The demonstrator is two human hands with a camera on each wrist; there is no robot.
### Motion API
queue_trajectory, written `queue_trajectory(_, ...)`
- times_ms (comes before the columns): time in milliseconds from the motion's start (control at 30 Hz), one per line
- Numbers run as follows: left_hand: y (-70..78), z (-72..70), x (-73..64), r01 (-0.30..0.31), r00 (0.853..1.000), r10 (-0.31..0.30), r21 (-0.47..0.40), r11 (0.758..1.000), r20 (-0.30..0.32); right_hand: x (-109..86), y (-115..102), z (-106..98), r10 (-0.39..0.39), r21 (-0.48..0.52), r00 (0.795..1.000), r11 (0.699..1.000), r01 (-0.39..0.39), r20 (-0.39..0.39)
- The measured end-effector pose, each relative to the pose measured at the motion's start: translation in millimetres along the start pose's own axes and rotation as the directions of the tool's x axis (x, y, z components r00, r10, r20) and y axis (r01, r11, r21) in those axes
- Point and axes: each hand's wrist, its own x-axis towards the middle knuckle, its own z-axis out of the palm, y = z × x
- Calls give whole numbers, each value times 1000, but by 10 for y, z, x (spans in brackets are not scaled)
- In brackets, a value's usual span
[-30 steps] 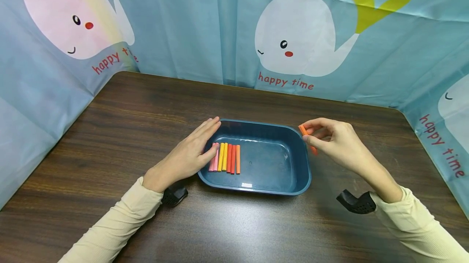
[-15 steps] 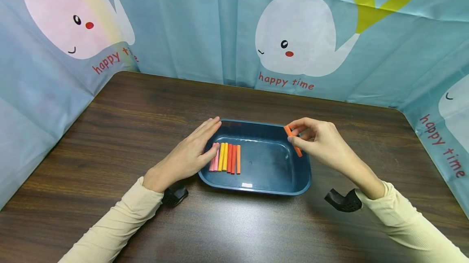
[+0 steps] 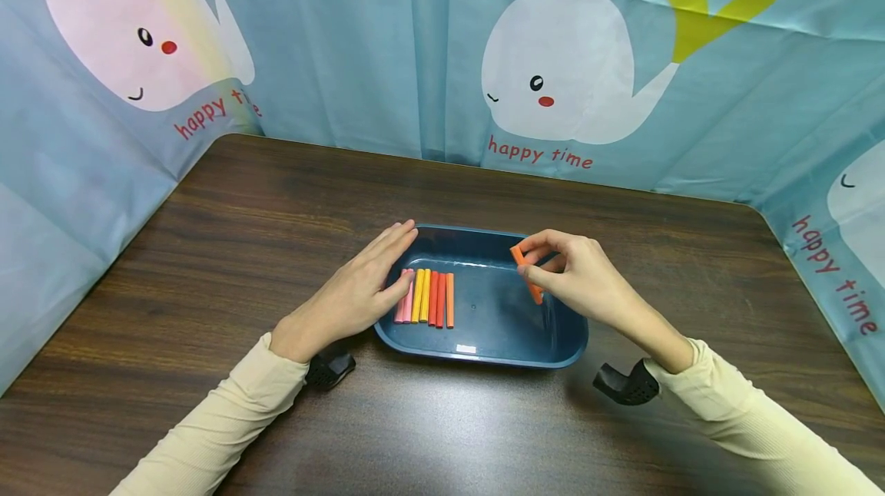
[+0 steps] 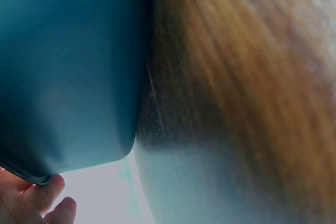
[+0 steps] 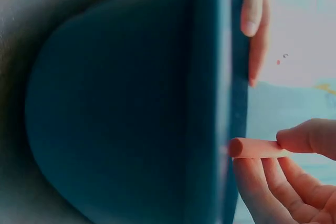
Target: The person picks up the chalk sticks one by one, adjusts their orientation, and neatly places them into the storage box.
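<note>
My right hand [image 3: 588,275] pinches an orange chalk stick [image 3: 535,293] between thumb and fingers, tilted over the right part of a dark blue plastic tub [image 3: 484,360]. In the right wrist view the chalk's round end [image 5: 237,148] points toward the tub's wall. My left hand [image 3: 354,290] rests on the tub's left rim, fingers straight toward the far corner, thumb reaching inside. Below that thumb begins a side-by-side row on the tub's floor: pink chalks [image 3: 401,312], yellow chalks [image 3: 419,300], red chalks [image 3: 436,302] and one orange chalk [image 3: 450,301].
The tub stands on a dark wood-grain table [image 3: 290,204]. A pale blue curtain [image 3: 366,51] with printed whales hangs behind the table's far edge. Black wrist mounts [image 3: 625,385] sit at both cuffs.
My right hand has moved left with the orange chalk, from beside the tub's right rim to over its inside. The left hand and the row of chalks have stayed put.
</note>
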Motion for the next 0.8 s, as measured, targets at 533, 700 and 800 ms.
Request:
queue_trajectory(533,11,-13,-8,5,1000,-5,-3,1000,6,86,-54,240,37,88,997,995,-43,71)
queue_trajectory(700,11,-12,-10,4,1000,-4,-2,1000,6,113,-61,311,41,87,996,995,-48,82)
queue_trajectory(800,11,-12,-12,4,1000,-4,-4,1000,6,129,-65,358,47,75,995,996,-53,84)
